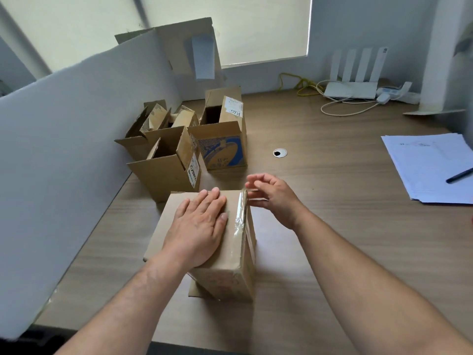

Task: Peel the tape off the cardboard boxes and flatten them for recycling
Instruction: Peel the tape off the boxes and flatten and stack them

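A closed box (225, 280) stands on the desk (332, 226) in the lower centre of the frame. Clear tape (240, 216) runs along its top right edge and wrinkles over the near corner. The left hand (197, 226) lies flat on the box top, fingers straight and together, pressing down. The right hand (271, 198) sits at the far right corner of the box, by the end of the tape, with its fingers loosely curled; whether it pinches the tape cannot be told.

Up and left of the box, against the white partition (64, 137), stand three open boxes close together. The front one (166, 175) has its flaps up and a dark inside; no contents show. The blue-printed one (220, 149) to its right is open too, its inside dark, with a label on one flap. The rear one (153, 119) has bent flaps that hide its inside.

A flat cardboard sheet (179, 47) leans upright at the upper centre. Papers (430, 165) with a pen (459, 175) on them lie at the right edge. A router (350, 88) with cables sits at the upper right.
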Motion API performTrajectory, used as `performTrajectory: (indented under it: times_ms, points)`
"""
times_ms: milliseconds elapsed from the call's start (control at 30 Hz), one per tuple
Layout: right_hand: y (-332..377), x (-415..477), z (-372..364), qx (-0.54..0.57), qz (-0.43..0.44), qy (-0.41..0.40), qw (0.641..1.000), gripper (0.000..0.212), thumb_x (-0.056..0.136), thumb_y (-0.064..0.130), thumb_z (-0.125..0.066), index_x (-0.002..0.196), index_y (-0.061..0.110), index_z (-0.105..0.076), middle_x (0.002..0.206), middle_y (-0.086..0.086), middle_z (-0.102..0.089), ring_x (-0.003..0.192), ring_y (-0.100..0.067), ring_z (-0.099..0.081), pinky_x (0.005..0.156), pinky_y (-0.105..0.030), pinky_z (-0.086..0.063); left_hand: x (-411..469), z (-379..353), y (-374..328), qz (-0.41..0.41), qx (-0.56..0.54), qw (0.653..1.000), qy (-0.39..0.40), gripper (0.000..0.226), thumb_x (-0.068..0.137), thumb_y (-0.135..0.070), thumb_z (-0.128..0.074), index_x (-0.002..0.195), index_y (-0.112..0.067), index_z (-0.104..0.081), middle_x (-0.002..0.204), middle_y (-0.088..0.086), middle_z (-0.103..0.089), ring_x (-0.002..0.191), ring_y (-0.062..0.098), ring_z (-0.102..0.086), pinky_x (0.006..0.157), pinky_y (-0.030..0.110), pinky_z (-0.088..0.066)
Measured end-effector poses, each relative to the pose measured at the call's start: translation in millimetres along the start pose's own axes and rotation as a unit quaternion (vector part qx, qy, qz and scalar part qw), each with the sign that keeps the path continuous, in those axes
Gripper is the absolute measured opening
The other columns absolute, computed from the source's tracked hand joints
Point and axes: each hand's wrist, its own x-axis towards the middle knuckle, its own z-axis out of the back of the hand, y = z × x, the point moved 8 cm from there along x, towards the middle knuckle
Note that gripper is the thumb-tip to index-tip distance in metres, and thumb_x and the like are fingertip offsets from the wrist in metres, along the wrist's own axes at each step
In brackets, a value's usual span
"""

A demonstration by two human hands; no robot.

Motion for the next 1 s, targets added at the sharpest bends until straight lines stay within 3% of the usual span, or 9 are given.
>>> performTrajectory:
  times_ms: [100,200,333,467,633,800,1000]
  points:
    - [-4,-4,-10,-0.022,-0.024,0.089,0.995,0.030,0.097,0.003,-0.041,0.102,0.015,-0.068,0.099,-0.004,-0.069,0.092,-0.019,-0.063,0.095,-0.037,-0.048,1,1,-1,-0.030,0.001,1.000,-0.004,0.052,0.102,-0.048,-0.010,0.153,-0.037,-0.006,0.160,-0.018,0.004,0.146,0.002,0.011,0.115,0.026,0.011]
    - [-6,-8,-7,0.027,-0.040,0.120,0.992,0.037,0.093,-0.004,-0.040,0.093,0.014,-0.073,0.096,-0.003,-0.072,0.093,-0.019,-0.063,0.099,-0.039,-0.044,4,0,-2,-0.070,-0.007,0.998,-0.003,0.066,0.089,-0.059,0.001,0.152,-0.040,-0.008,0.158,-0.022,0.003,0.144,-0.002,0.012,0.114,0.023,0.012]
    - [-10,-12,-6,0.057,-0.068,0.167,0.982,0.024,0.081,0.004,-0.055,0.084,0.014,-0.077,0.099,-0.007,-0.070,0.092,-0.020,-0.064,0.094,-0.037,-0.048,4,2,6,-0.129,-0.032,0.991,0.004,0.096,0.065,-0.083,0.022,0.147,-0.048,-0.012,0.151,-0.032,0.004,0.137,-0.012,0.015,0.111,0.016,0.016]
    - [-14,-10,-6,0.057,-0.090,0.176,0.979,0.018,0.074,0.007,-0.060,0.084,0.010,-0.074,0.095,-0.010,-0.069,0.088,-0.020,-0.064,0.092,-0.037,-0.049,5,3,10,-0.167,-0.042,0.985,0.012,0.083,0.072,-0.080,0.017,0.144,-0.052,-0.012,0.147,-0.036,0.005,0.136,-0.016,0.017,0.106,0.010,0.020]
    - [-17,-12,-5,0.067,-0.086,0.169,0.979,0.014,0.075,0.009,-0.060,0.076,0.012,-0.074,0.086,-0.009,-0.067,0.082,-0.018,-0.063,0.082,-0.031,-0.053,8,3,11,-0.189,-0.037,0.981,0.018,0.081,0.074,-0.079,0.016,0.144,-0.051,-0.014,0.149,-0.035,0.002,0.140,-0.012,0.013,0.111,0.014,0.016]
    - [-15,-14,-2,0.053,-0.081,0.157,0.983,0.013,0.074,0.009,-0.061,0.086,0.007,-0.065,0.082,-0.006,-0.066,0.077,-0.016,-0.063,0.082,-0.031,-0.051,12,4,13,-0.198,-0.040,0.979,0.024,0.067,0.080,-0.073,0.008,0.141,-0.054,-0.011,0.148,-0.036,0.004,0.136,-0.018,0.017,0.109,0.012,0.017]
    - [-9,-15,-2,0.014,-0.070,0.131,0.989,0.004,0.074,0.011,-0.062,0.071,0.012,-0.064,0.074,-0.005,-0.059,0.067,-0.012,-0.056,0.066,-0.024,-0.046,16,6,12,-0.199,-0.038,0.979,0.025,0.072,0.078,-0.069,0.006,0.145,-0.050,-0.014,0.150,-0.034,0.003,0.137,-0.016,0.015,0.108,0.011,0.018]
